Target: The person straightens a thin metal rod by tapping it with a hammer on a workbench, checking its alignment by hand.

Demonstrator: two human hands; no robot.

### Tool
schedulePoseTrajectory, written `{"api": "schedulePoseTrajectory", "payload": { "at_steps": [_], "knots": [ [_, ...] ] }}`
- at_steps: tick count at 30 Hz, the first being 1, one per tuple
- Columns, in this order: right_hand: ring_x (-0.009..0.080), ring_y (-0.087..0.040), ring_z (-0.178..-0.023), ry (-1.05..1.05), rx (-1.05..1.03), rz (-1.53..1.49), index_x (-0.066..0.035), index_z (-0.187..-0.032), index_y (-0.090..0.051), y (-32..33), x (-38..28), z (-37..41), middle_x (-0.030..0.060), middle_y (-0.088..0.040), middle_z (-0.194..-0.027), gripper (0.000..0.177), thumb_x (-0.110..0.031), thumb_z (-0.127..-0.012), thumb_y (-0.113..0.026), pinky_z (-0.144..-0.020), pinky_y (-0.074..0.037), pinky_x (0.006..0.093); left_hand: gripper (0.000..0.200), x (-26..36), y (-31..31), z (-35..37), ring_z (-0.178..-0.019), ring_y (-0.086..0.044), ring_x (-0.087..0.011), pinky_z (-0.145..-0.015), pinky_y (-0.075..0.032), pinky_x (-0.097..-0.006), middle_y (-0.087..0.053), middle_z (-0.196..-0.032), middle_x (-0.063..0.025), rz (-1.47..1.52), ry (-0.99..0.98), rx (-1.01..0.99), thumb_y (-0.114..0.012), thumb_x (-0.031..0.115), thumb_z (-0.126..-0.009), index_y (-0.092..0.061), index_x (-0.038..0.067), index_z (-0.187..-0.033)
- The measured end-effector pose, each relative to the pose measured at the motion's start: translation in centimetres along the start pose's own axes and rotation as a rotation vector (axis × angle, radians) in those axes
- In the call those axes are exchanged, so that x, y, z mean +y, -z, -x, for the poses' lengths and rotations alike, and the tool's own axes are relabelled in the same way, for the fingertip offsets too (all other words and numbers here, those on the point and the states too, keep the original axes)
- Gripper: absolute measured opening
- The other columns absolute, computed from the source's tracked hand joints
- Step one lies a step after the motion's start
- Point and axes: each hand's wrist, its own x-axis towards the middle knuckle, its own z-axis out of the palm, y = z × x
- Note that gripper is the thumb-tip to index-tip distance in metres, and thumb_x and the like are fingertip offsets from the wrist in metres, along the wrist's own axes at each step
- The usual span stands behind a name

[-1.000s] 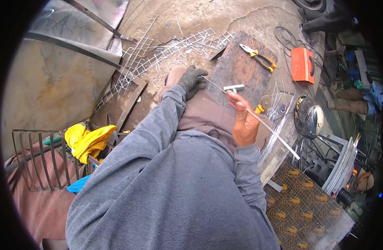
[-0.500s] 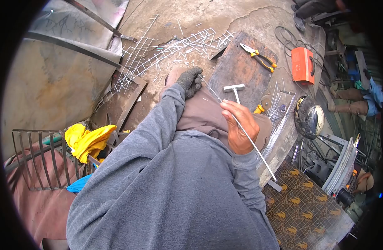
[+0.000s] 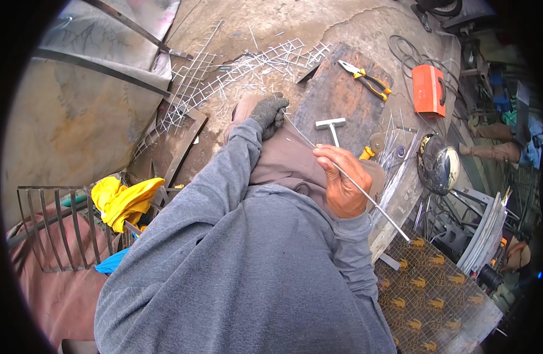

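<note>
The right hand (image 3: 349, 187) pinches the rod (image 3: 378, 207) across the lap, its far end at the left hand's (image 3: 269, 113) curled grip, hold unclear. Pliers (image 3: 372, 84) lie near the board's (image 3: 336, 82) far right corner.

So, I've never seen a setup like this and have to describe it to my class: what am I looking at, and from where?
There is no machine here: a person in a grey top works by hand. Every picture comes from one camera worn on the head, looking forward and down. The right hand is bare and holds a thin metal rod between thumb and fingers. The left hand wears a dark glove and is curled at the rod's far end; whether it grips it is hard to tell. Ahead, pliers with yellow and black handles lie on a worn board, near a T-shaped metal piece. Wire mesh and short loose bits lie on the ground beyond.
</note>
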Motion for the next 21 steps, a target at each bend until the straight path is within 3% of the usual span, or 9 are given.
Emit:
{"api": "schedulePoseTrajectory", "payload": {
  "at_steps": [7, 9, 12, 15, 21],
  "knots": [
    [0.0269, -0.071, -0.089, 0.011, 0.038, 0.036, -0.001, -0.097, -0.070, 0.1, 0.0, 0.0, 0.0137, -0.072, -0.095, 0.014, -0.007, -0.086, -0.072, -0.075, -0.056, 0.0331, 0.010, -0.7, 0.2, -0.9, -0.041, -0.043, -0.0107, -0.038, -0.038, -0.0264, -0.049, -0.061, 0.0001, -0.161, -0.133, -0.008, -0.063, 0.016, -0.092, -0.056, 0.010, -0.088],
    [0.0268, -0.071, -0.089, 0.024, 0.051, 0.039, -0.001, -0.098, -0.070, -0.2, 0.1, 0.0, 0.0137, -0.072, -0.096, 0.014, -0.007, -0.085, -0.073, -0.076, -0.056, 0.0331, 0.015, 1.0, -1.6, 1.6, -0.042, -0.044, -0.0114, -0.038, -0.039, -0.0268, -0.050, -0.061, -0.0006, -0.040, -0.015, 0.160, -0.064, 0.020, -0.091, -0.056, 0.010, -0.084],
    [0.0264, -0.071, -0.091, 0.040, 0.061, 0.046, -0.001, -0.099, -0.070, -0.6, -0.3, 0.0, 0.0138, -0.072, -0.097, 0.017, -0.007, -0.084, -0.074, -0.076, -0.057, 0.0328, 0.019, 0.9, -0.9, 1.1, -0.048, -0.050, -0.0132, -0.043, -0.040, -0.0265, -0.059, -0.070, -0.0059, 0.087, -0.029, 0.110, -0.069, 0.017, -0.089, -0.058, 0.003, -0.085],
    [0.0259, -0.071, -0.091, 0.055, 0.057, 0.056, -0.002, -0.100, -0.070, -0.9, -0.4, -0.1, 0.0135, -0.072, -0.098, 0.020, -0.007, -0.081, -0.076, -0.076, -0.057, 0.0325, 0.018, 0.9, -1.3, 1.1, -0.047, -0.047, -0.0110, -0.041, -0.040, -0.0254, -0.052, -0.062, -0.0006, 0.022, -0.051, 0.130, -0.068, 0.024, -0.091, -0.057, 0.010, -0.085],
    [0.0250, -0.072, -0.091, 0.054, 0.053, 0.055, -0.002, -0.101, -0.071, -0.8, -0.5, -0.1, 0.0127, -0.073, -0.098, 0.024, -0.008, -0.079, -0.078, -0.076, -0.058, 0.0322, 0.017, 1.3, -1.7, 1.6, -0.048, -0.048, -0.0108, -0.042, -0.041, -0.0248, -0.053, -0.064, 0.0001, 0.016, -0.047, 0.135, -0.067, 0.023, -0.091, -0.058, 0.010, -0.087]
  ]
}}
